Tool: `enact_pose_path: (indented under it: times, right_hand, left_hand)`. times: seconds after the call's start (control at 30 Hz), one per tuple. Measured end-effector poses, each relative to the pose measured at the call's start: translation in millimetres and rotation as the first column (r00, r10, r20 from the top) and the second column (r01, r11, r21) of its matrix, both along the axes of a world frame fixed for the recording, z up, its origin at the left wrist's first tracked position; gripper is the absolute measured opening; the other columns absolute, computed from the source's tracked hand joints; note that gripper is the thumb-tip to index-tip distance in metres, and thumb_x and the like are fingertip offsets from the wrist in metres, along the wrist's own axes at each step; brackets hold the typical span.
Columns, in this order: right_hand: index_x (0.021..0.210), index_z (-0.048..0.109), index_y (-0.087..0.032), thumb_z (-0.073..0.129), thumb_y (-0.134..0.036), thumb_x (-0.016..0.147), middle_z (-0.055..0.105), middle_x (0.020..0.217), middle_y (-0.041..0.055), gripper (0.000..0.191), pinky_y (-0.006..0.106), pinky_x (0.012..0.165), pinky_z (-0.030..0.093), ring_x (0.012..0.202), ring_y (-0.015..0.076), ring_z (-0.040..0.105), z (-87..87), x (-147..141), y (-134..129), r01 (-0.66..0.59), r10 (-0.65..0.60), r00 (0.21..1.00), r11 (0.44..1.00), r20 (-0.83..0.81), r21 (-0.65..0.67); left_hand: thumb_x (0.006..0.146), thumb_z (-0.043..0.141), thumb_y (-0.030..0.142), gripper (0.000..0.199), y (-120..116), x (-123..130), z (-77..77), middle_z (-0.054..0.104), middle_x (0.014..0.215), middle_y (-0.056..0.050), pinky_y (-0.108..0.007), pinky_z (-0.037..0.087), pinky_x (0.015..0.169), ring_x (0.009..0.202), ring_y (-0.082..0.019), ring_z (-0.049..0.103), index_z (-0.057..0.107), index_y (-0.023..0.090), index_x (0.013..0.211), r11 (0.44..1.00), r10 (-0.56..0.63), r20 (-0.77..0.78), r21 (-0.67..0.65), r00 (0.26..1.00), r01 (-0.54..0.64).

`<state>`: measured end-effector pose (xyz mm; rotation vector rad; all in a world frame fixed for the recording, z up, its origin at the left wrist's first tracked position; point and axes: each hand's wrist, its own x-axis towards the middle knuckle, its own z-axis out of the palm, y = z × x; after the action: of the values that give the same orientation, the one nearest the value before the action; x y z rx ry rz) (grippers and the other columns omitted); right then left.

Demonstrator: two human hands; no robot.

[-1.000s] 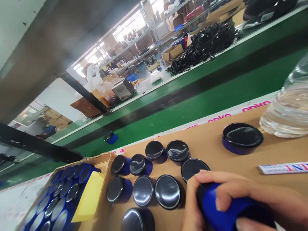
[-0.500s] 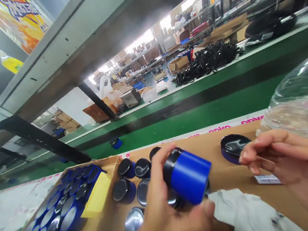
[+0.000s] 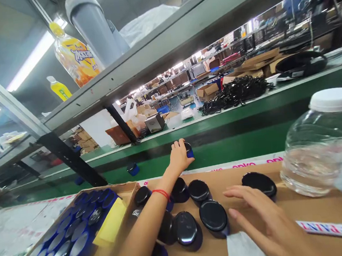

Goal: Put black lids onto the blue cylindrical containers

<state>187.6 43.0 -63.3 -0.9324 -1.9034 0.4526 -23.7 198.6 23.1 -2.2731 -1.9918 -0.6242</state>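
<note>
My left hand (image 3: 178,157) is stretched out over the green conveyor belt, fingers curled round a blue jar with a glossy black top (image 3: 189,150). The jar is partly hidden by the fingers. My right hand (image 3: 264,216) hovers over the cardboard with its fingers apart and nothing in them. Beside its fingertips stands a black-topped jar (image 3: 214,217), and a wider black-topped blue container (image 3: 259,184) is just beyond. Beneath that hand lies a crumpled white cloth (image 3: 243,248). Several similar jars stand around my left forearm, which covers some of them.
At the left, a cardboard box (image 3: 133,189) holds rows of blue jars and a yellow card (image 3: 110,224). A clear plastic bottle (image 3: 319,145) and a paint marker (image 3: 334,228) are on the right. Another jar (image 3: 133,168) sits on the belt. Overhead runs a metal shelf (image 3: 140,66).
My left hand has carried the blue jar forward from above the cardboard to the belt. My right hand has moved left and lower, closer to the jars. The view has shifted, showing more shelf.
</note>
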Motion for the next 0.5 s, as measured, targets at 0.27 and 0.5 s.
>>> enact_pose_path:
  times: [0.27,0.5]
  right_hand:
    - [0.142,0.037,-0.042,0.041,-0.077,0.103,0.027,0.151,-0.0063,0.053,0.053,0.122,0.021,0.139,0.0256,0.026,41.3,-5,-11,-0.198,-0.131,0.817,0.85,-0.562,-0.488]
    - [0.128,0.061,-0.031,0.093,-0.06,0.08,0.051,0.136,0.0016,0.065,0.016,0.09,0.055,0.127,0.0235,0.048,49.5,5,-9,-0.739,-0.172,0.376,0.537,-0.91,-0.407]
  left_hand:
    - [0.066,0.083,0.029,0.06,-112,44,34.9,0.06,0.113,-0.009,-0.036,0.055,0.091,0.103,-0.022,0.062,0.054,0.015,0.116,0.885,-0.457,0.29,0.051,0.841,0.463]
    - [0.07,0.086,0.032,0.084,-150,50,20.7,0.06,0.13,-0.012,-0.043,0.052,0.102,0.116,-0.027,0.062,0.038,0.022,0.138,0.746,-0.661,0.355,0.223,0.661,0.627]
